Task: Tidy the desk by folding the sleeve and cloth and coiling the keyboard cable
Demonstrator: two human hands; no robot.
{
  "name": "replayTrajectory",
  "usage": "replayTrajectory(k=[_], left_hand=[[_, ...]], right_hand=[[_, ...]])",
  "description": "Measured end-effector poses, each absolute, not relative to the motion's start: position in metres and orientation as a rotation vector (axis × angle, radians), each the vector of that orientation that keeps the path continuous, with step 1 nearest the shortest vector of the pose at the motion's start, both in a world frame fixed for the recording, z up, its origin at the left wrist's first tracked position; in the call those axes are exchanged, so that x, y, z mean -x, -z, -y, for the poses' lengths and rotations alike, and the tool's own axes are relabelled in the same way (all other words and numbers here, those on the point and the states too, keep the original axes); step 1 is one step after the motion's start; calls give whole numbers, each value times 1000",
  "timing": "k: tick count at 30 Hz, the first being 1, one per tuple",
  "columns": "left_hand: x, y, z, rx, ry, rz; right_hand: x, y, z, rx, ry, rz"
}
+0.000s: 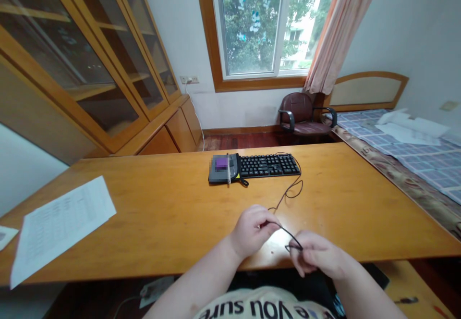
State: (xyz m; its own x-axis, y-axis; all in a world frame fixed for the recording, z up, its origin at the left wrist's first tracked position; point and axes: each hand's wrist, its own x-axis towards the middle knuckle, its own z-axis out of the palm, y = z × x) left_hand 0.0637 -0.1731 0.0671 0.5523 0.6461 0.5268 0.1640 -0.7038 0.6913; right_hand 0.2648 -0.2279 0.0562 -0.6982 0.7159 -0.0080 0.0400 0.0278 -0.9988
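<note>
Near the front edge of the desk, my left hand [254,229] pinches a thin black cable [290,235]. The cable stretches from those fingers to my right hand [313,253], whose fingers are closed on it with a small loop showing beside them. Beyond my left hand the cable runs over the desk in loose curls to a black keyboard [270,165]. Against the keyboard's left end lies a dark pouch [235,166] with a wrist loop; a blurred patch hides part of it.
Printed papers [66,227] lie on the left of the wooden desk [162,223], one reaching past its front edge. Behind the desk stand a brown armchair [300,112] and a glass-door cabinet [118,50]. A bed [403,141] is to the right.
</note>
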Motion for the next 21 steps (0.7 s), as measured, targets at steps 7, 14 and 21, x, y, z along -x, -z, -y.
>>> replayTrajectory(k=[7,14,21], left_hand=[[-76,-44,171,-2493,-389,-653],[-62,-62,173,-2535,-577,-643],[-58,-68,161,-2345,-920,-924]], right_hand=[[-277,-98,229,792,-854,877],[-300,-86,205,1627,-471,1538],[-293,-55,236,783,-2031,1695]])
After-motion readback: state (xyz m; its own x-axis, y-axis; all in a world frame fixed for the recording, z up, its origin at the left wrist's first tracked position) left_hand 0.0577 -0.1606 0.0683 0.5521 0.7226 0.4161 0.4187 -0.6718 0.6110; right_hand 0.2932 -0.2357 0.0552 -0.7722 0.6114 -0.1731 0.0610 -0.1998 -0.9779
